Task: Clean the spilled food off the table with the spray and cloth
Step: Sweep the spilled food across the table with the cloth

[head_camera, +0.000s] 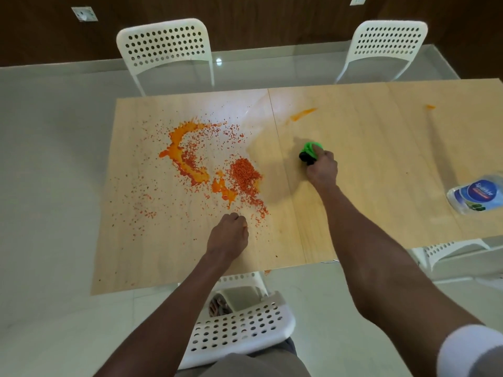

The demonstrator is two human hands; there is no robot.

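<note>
Orange sauce and red-orange grains make up the spilled food (206, 170), spread over the left half of the light wooden table (367, 164). My right hand (322, 167) holds a bunched green cloth (311, 151) pressed on the table, just right of the spill. My left hand (230, 235) rests as a loose fist on the table at the spill's near edge, holding nothing that I can see. A clear spray bottle (477, 195) with a blue label lies on its side at the right edge. Two small orange smears (302, 114) sit farther back on the right half.
Two white perforated chairs (166, 47) stand at the table's far side. Another white chair (239, 322) is right below me at the near edge, and a fourth (449, 250) shows under the table's right side. Pale tiled floor surrounds the table.
</note>
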